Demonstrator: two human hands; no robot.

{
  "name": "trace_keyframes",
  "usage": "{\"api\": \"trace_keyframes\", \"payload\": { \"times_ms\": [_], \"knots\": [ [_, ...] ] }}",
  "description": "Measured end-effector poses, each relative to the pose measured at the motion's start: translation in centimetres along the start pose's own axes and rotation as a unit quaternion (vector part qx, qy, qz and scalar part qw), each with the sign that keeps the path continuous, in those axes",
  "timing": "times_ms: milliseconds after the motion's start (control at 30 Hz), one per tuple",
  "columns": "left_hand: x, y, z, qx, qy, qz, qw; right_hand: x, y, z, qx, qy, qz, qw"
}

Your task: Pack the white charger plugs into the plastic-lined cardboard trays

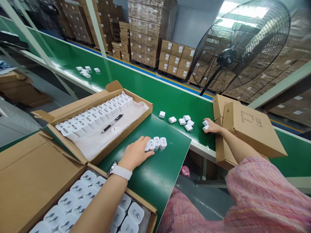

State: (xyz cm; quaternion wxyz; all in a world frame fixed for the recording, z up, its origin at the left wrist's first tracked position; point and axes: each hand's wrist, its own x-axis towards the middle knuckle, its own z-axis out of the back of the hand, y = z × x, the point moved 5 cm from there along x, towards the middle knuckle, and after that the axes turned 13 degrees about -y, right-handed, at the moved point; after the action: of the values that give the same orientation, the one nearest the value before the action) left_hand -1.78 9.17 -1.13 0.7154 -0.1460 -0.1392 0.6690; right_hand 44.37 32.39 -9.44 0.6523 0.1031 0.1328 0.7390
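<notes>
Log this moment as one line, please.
left hand: on charger row | right hand: holding chargers at belt | loose chargers: beside right hand

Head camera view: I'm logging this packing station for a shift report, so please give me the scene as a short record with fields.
left hand: rests on the end of a row of chargers on the green board
right hand: closed on gripped chargers at the belt edge
belt: loose chargers beside the right hand
open box: one line of chargers, a pen
near box: packed with chargers
behind: fan, stacked cartons
</notes>
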Motion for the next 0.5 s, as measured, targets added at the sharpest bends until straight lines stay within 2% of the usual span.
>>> {"api": "trace_keyframes", "payload": {
  "times_ms": [67,133,233,300,367,433,500],
  "knots": [
    [-0.1,0.0,0.0,0.007,-0.001,0.003,1.0,-0.5,1.9,0.7,0.056,-0.027,0.014,0.998],
    [-0.1,0.0,0.1,0.011,-0.005,0.007,1.0,-1.0,5.2,1.0,0.103,-0.044,0.039,0.993],
    [0.0,-0.1,0.2,0.019,-0.024,0.003,1.0,-1.9,12.9,0.4,0.159,-0.014,0.114,0.981],
    [-0.1,-0.2,0.2,0.022,-0.033,-0.008,0.999,-2.9,19.5,-0.5,0.2,0.052,0.221,0.953],
    [-0.2,-0.3,0.2,0.021,-0.03,-0.016,0.999,-3.7,25.3,-1.3,0.245,0.088,0.297,0.919],
    [-0.3,-0.4,0.2,0.019,-0.019,-0.021,0.999,-4.1,29.5,-2.2,0.307,0.119,0.322,0.888],
    [-0.3,-0.5,0.2,0.013,-0.013,-0.027,0.999,-4.3,31.9,-3.6,0.389,0.165,0.306,0.853]
  ]
}}
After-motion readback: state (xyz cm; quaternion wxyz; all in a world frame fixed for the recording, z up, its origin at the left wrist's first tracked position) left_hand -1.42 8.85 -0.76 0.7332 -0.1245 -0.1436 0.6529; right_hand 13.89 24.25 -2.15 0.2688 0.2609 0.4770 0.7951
